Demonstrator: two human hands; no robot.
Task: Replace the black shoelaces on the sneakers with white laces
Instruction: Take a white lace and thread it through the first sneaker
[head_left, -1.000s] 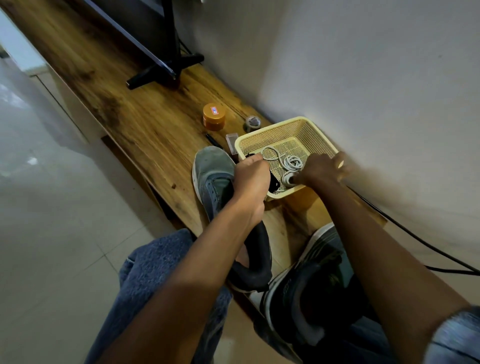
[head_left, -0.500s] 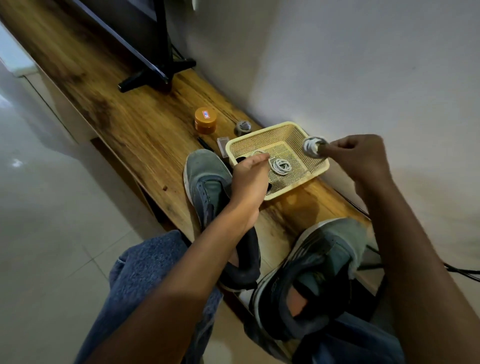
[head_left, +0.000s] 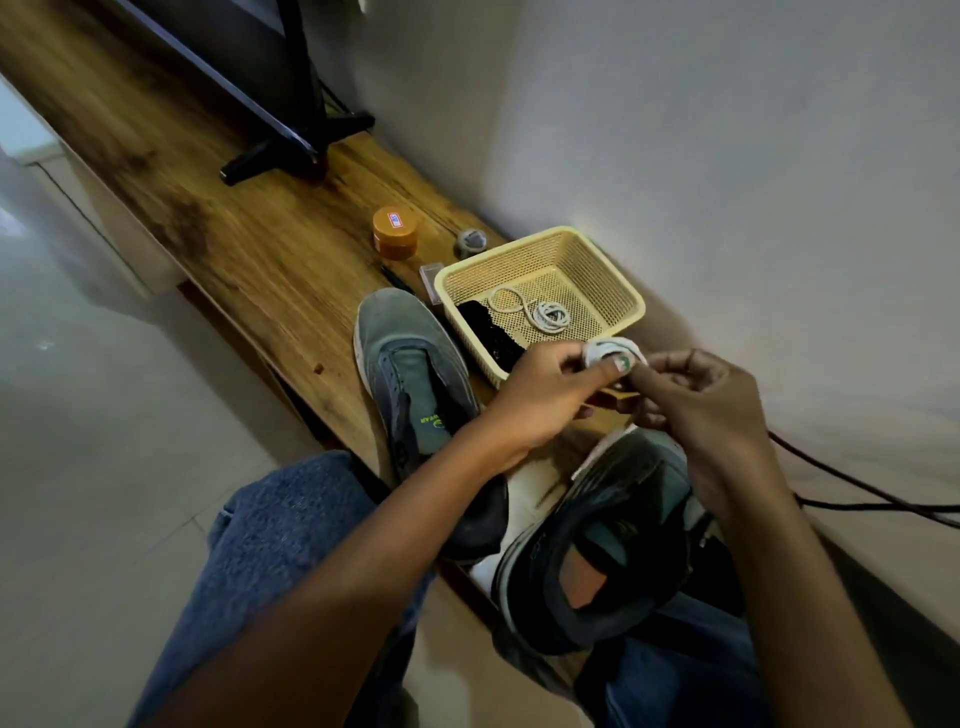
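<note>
A coiled white lace bundle (head_left: 609, 349) is pinched between my left hand (head_left: 540, 400) and my right hand (head_left: 696, 405), just in front of the yellow mesh basket (head_left: 597, 247). Inside the basket lie a second white lace (head_left: 545, 314) and black laces (head_left: 485, 330). One grey sneaker (head_left: 410, 374) without laces lies on the wooden bench to the left of my hands. The other sneaker (head_left: 618, 540) rests by my right leg, below my right hand.
On the wooden bench (head_left: 249, 218) stand an orange round tin (head_left: 395, 231), a small grey roll (head_left: 470, 241) and a small clear box (head_left: 428, 280). A black stand (head_left: 296, 145) sits further back. A black cable (head_left: 857, 488) runs along the wall at right.
My right hand lifted the white lace bundle out of the basket and brought it toward me. My left hand let go of the left sneaker and moved over to take hold of the bundle.
</note>
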